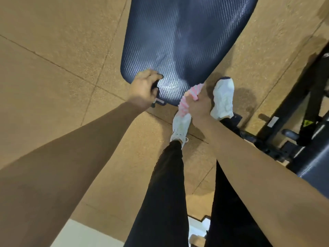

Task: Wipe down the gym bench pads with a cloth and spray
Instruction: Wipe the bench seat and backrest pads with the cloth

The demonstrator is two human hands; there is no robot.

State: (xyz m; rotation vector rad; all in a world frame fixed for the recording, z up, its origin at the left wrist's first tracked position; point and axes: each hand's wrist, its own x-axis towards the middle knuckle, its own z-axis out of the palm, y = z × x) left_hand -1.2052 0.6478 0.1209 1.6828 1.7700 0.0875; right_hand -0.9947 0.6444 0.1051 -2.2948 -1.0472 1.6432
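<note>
A dark blue textured bench pad (181, 38) fills the upper middle of the head view, its rounded near end toward me. My left hand (142, 89) is at the pad's near left corner, closed around a dark object that looks like a spray bottle's trigger head (156, 82); most of the bottle is hidden by the hand. My right hand (197, 104) grips a bunched pink and white cloth (188, 97) pressed against the pad's near right edge.
Tan rubber floor tiles (53, 59) surround the bench. My two white shoes (223, 98) and black trouser legs stand just below the pad. A black metal machine frame (302, 107) and another dark pad (318, 163) stand at the right.
</note>
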